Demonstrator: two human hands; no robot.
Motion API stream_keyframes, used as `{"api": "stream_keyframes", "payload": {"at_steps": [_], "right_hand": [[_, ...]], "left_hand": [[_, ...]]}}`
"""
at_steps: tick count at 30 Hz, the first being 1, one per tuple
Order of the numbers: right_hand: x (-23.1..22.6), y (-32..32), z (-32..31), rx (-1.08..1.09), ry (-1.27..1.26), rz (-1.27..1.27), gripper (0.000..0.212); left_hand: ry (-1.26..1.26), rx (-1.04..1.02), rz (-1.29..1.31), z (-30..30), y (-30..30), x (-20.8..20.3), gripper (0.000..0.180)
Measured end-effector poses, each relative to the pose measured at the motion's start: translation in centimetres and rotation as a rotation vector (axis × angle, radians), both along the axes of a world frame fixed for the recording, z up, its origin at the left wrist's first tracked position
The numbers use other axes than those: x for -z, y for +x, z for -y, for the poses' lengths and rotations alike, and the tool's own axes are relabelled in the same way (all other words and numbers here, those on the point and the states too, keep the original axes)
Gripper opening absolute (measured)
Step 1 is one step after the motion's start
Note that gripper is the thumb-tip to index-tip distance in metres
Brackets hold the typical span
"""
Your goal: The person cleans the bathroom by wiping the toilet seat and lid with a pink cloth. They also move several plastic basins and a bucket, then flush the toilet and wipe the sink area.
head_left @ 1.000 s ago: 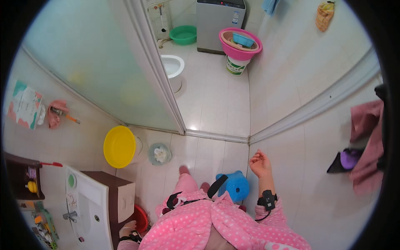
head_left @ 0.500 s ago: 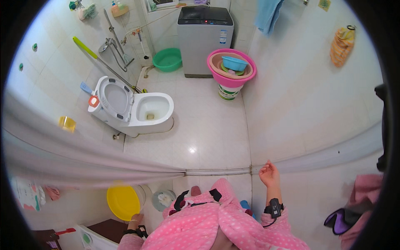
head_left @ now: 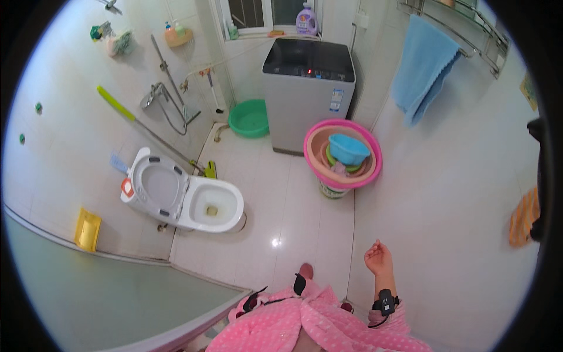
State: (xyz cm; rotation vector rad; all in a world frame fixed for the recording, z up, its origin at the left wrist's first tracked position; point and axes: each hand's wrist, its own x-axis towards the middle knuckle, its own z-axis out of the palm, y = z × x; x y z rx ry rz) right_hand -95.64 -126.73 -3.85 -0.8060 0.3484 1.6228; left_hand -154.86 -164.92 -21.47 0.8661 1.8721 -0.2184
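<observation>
My right hand (head_left: 379, 258) is raised beside the right wall, its palm partly up and its fingers loosely curled and holding nothing. A dark device is strapped round that wrist, below a pink dotted sleeve. My left hand is out of view. Ahead of me, the white toilet (head_left: 212, 205) stands with its lid and seat up. Nearest to my right hand is a stack of basins: a pink basin (head_left: 377, 154) carries a peach basin and a light blue basin (head_left: 348, 150), all resting on a white bucket (head_left: 333, 190).
A grey washing machine (head_left: 305, 100) stands at the back, with a green basin (head_left: 249, 119) to its left. A long green-handled mop (head_left: 146, 130) leans behind the toilet. A blue towel (head_left: 423, 70) hangs on the right. A frosted door panel (head_left: 117, 293) spans the lower left.
I have moved forward past the door track into the bathroom. My left hand, the yellow bucket and the items beside it have left the view. My right hand stays raised.
</observation>
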Motion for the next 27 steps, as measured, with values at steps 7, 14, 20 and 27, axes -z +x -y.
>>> {"api": "stream_keyframes", "payload": {"at_steps": [7,14,20,27], "right_hand": [[-2.5,-5.9,-18.0,-0.234,0.065,-0.073,0.004],[-1.5,-14.5,-27.9,-0.39,0.004,-0.198,0.006],[-2.7,-15.6,-37.0,-0.181,0.009,-0.045,0.013],[-3.3,-17.1,-43.2,-0.124,0.06,-0.063,0.012]], "left_hand": [[0.175,-0.226,0.16,-18.0,9.1,-3.5,0.039],[0.208,-0.261,0.248,-31.2,8.4,-2.7,0.04],[0.126,-0.093,0.207,-41.5,-1.4,-1.3,0.04],[0.093,0.927,-0.195,-52.9,-21.0,-1.8,0.041]]}}
